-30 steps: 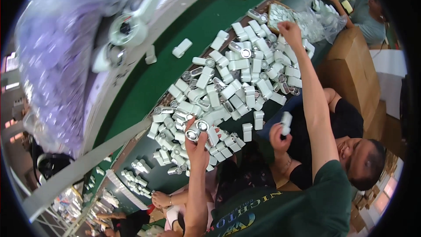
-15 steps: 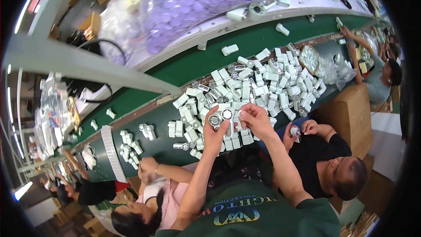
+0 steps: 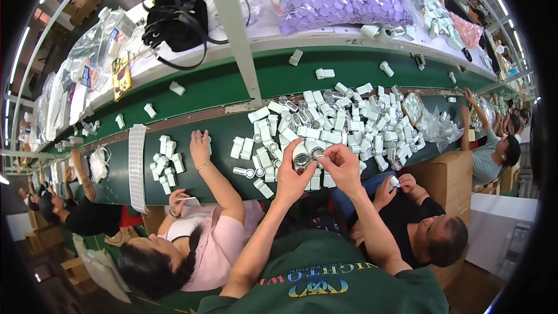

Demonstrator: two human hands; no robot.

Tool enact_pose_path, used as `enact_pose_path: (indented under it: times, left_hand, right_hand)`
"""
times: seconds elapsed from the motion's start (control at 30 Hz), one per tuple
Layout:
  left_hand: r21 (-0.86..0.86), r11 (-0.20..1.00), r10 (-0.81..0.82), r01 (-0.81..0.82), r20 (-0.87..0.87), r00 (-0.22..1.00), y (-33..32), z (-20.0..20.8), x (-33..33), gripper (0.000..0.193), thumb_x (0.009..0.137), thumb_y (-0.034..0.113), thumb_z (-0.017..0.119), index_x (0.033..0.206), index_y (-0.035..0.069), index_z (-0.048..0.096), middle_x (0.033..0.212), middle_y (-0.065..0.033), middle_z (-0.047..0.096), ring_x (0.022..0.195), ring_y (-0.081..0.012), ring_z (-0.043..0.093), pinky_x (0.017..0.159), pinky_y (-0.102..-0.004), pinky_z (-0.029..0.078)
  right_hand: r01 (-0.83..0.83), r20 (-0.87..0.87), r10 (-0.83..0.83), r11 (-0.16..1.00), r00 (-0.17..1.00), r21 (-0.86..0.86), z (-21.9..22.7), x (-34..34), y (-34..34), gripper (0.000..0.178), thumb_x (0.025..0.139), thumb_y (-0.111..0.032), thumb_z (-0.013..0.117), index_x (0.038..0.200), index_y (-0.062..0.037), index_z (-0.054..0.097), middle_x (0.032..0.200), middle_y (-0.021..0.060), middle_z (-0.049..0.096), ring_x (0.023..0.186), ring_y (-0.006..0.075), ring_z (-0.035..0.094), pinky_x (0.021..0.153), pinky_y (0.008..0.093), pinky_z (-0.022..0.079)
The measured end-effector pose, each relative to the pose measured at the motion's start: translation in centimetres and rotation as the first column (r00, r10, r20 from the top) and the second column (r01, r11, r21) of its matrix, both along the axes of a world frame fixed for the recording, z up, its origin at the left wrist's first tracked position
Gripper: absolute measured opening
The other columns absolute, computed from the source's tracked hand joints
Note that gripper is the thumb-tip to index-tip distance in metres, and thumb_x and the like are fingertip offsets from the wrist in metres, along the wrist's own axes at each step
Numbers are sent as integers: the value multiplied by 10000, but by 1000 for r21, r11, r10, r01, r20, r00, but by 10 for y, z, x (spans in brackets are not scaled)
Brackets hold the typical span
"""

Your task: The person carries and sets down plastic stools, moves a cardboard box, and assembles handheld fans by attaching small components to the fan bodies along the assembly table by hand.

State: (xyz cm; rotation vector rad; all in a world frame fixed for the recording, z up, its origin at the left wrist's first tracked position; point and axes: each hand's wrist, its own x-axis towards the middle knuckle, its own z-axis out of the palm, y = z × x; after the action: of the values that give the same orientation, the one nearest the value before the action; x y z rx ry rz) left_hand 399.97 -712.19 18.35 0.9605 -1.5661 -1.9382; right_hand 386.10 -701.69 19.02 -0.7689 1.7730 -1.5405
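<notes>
My left hand is closed round a small pale green device with a round, silver-rimmed head, much like a mini fan, held over the near edge of the pile. My right hand is beside it, thumb and fingers pinched together close to a second round head. Whatever lies between the right fingertips is too small to make out. Just beyond both hands spreads a heap of similar pale green devices, some showing silver round faces.
A green belt with scattered devices runs behind the dark work surface. A metal post rises at its edge. A bag of purple discs lies on the shelf. Co-workers sit close by; the left one's hand reaches onto the surface.
The view has turned, showing more of the left shelf. My right fingertips have come in against the held devices. The left co-worker's arm now stretches onto the work surface.
</notes>
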Motion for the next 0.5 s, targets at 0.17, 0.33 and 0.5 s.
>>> enact_pose_path:
  times: [0.17, 0.33, 0.5]
  left_hand:
    - [-59, 997, 41, -46, -78, 996, 10, 2, 14, 675, 891, 83, 778, 1493, 92, 472, 997, -84, 727, 844, -112, 673, 736, -271, 548]
    - [-121, 989, 66, -87, -172, 983, 18, 5, 25, 665, 874, 47, 802, 1463, 55, 495, 1169, -116, 696, 973, -154, 707, 837, -306, 578]
    - [-141, 987, 50, -81, -209, 977, 25, 8, 30, 682, 868, 43, 806, 1474, 50, 492, 1184, -113, 692, 997, -157, 696, 857, -306, 576]
  right_hand:
    - [136, -164, -140, 990, 977, -35, 4, 27, 6, 130, 889, -13, 801, 942, 17, 686, 795, 25, 688, 668, 54, 599, 590, 227, 485]
    - [91, -510, -176, 978, 842, -188, 23, 42, 6, 136, 852, 12, 823, 902, 20, 696, 800, 70, 683, 650, 100, 614, 584, 237, 490]
    - [82, -500, -166, 979, 850, -185, 28, 49, 14, 157, 871, 12, 814, 912, 17, 663, 806, 59, 669, 672, 87, 601, 579, 238, 479]
